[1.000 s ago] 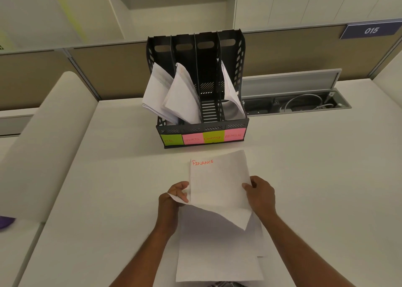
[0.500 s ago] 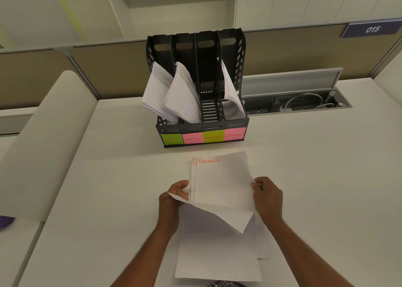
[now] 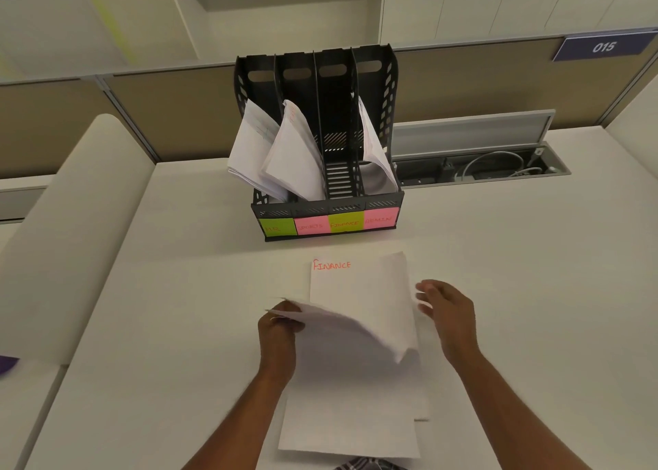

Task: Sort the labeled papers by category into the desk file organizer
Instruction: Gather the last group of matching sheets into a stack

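1. A pale worktop (image 3: 498,291) fills the view, backed by a tan partition (image 3: 463,77) bearing a 015 sign (image 3: 603,46).
2. At the back edge an open cable tray (image 3: 480,166) sits right of the black file organizer (image 3: 320,199), with 4 slots tagged HR, SPORTS, FINANCE, ADMIN; the FINANCE slot is empty.
3. The paper stack (image 3: 352,416) lies at the front edge.
4. The left hand (image 3: 279,327), grip pinched, lifts a FINANCE sheet (image 3: 359,305).
5. The right hand (image 3: 445,309) hovers beside it, fingers apart.
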Demonstrator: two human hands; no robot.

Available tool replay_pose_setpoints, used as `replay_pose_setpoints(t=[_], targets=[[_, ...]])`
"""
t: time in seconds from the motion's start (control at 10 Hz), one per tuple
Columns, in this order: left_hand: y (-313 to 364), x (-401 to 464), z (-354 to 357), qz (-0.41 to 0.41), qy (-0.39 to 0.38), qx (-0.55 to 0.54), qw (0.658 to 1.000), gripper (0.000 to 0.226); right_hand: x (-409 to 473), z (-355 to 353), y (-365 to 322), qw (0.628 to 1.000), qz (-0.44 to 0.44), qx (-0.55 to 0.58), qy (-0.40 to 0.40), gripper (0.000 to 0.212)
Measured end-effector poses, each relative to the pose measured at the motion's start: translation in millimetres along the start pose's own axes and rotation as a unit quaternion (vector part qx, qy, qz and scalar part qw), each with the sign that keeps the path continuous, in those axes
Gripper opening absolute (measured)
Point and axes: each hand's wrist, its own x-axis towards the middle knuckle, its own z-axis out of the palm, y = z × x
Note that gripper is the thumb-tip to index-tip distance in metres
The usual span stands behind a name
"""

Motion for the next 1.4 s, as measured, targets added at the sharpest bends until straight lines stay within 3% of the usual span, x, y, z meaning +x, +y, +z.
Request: replay_pose_setpoints(t=[0.1,0.2,0.3,0.4,0.5,0.6,0.7,0.8,1.0,1.1,1.2,1.3,1.4], targets=[[-2.9,-0.2,-3.0,0.002,0.017,-0.015,1.0,0.005,8.8,13.1,-6.5,0.985,0.036,-0.165,0.037,0.031],[1.4,0.5,0.6,-0.021,0.048,-0.068,0.996,0.024,9.9,35.5,-7.9,0.971,0.061,-0.233,-0.003,0.036],[5.5,2.4,1.6,-0.031,0.055,-0.071,0.995,0.042,7.6,42.0,-5.0,0.972,0.041,-0.232,0.02,0.029],[1.8,3.0,-3.4,0.004,0.014,0.001,1.0,0.032,3.4,44.2,-2.6,0.965,-0.006,-0.257,0.047,0.022],[0.3,4.7,-5.9,-0.012,0.03,0.006,0.999,0.045,1.1,41.5,-1.7,0.964,-0.039,-0.259,0.056,0.018],[2.7,6.2,0.5,-0.012,0.053,-0.001,0.999,0.04,-4.9,37.2,-3.0,0.967,-0.083,-0.231,0.066,0.005],[2.0,9.9,3.5,-0.027,0.073,-0.004,0.997,0.039,-10.0,32.8,-2.9,0.975,-0.111,-0.181,0.069,0.011],[-1.9,13.8,2.7,-0.033,0.071,0.0,0.997,0.028,-17.8,22.1,-5.1,0.993,-0.1,-0.069,-0.011,0.014],[-0.9,8.9,0.2,0.028,0.013,0.005,1.0,0.034,-17.9,-3.9,-3.4,0.975,0.003,0.111,-0.194,0.031],[2.0,4.1,0.4,0.023,0.02,0.016,0.999,0.025,-11.8,2.0,-4.4,0.991,0.007,0.076,-0.112,0.02],[1.4,4.0,4.8,-0.025,0.013,0.092,0.995,0.036,2.6,21.2,-9.1,0.979,0.03,-0.199,0.01,0.032],[9.5,-5.4,0.8,0.111,0.182,-0.117,0.97,0.039,4.9,35.8,-14.8,0.965,0.068,-0.245,-0.06,0.033],[13.9,1.1,-1.4,0.095,0.1,-0.043,0.99,0.05,3.9,45.9,-14.3,0.951,0.025,-0.293,-0.097,0.016]])
